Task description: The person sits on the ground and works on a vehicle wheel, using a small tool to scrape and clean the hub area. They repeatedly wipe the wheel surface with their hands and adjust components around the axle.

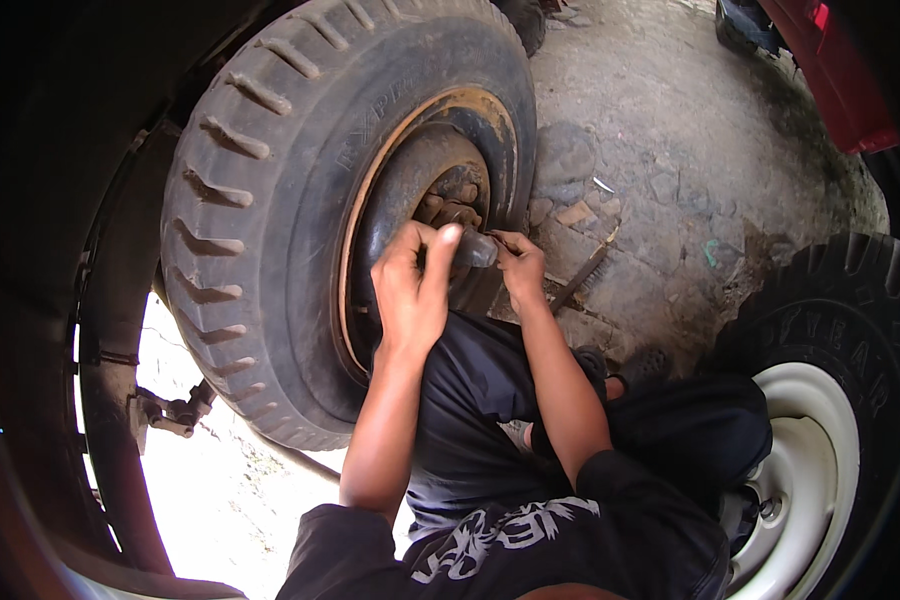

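Note:
A large black tyre (270,200) on a rusty rim stands upright in front of me, with bolts (460,195) showing at its hub. Close to this hub my left hand (410,285) is closed round a dark grey cylindrical part (477,250), thumb lying along its upper side. The part's round end faces right. There, my right hand (520,268) has its fingertips pinched together against the edge. Whatever small thing those fingertips may hold is hidden.
A long, narrow dark bar (585,265) lies on the rough ground (660,110) right of the tyre. Another tyre (820,310) with a cream wheel rim (840,430) is at my right. Red bodywork (840,75) hangs at the upper right; a dark metal frame (120,400) runs along the left.

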Demonstrator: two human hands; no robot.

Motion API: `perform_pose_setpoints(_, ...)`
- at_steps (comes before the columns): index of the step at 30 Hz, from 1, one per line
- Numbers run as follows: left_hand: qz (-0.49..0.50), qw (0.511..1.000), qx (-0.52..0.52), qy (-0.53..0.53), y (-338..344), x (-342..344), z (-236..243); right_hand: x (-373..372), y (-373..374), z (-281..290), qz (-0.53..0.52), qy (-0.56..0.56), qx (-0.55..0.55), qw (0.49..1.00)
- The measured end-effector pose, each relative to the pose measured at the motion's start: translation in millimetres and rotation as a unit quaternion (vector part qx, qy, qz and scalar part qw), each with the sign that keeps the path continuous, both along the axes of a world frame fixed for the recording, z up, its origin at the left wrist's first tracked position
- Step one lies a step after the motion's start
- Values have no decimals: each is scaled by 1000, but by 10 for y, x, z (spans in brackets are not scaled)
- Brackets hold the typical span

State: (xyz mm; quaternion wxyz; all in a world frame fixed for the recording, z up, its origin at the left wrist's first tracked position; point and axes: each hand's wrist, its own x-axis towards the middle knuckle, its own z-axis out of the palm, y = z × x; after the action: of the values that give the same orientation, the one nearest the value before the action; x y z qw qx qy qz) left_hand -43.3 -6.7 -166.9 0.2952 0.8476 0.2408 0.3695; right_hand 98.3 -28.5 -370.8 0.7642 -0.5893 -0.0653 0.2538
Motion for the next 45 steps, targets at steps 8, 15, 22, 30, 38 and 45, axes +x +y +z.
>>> perform_pose_setpoints(8, -56, 997, 39, 18, 35, 138, -97, 17, 62, 163, 0, -89, 97, 991)
perform_pose_setpoints(15, -37, 996, 13, 82, 85, 118, -126, -15, 199, -81, 0, -16, 142, 990)
perform_pose_setpoints(22, -72, 979, -39, 185, 104, 57, -204, -17, 208, -70, -16, -6, 183, 983)
perform_pose_setpoints(30, -78, 971, -51, 220, 78, 52, -213, 54, 198, 100, 14, -14, 175, 984)
perform_pose_setpoints(38, -80, 971, -58, 217, 51, 65, -152, 113, 213, 290, -5, -50, 203, 978)
perform_pose_setpoints(45, -32, 981, -92, 168, 52, 40, -149, 44, 186, 112, -54, -75, 194, 977)
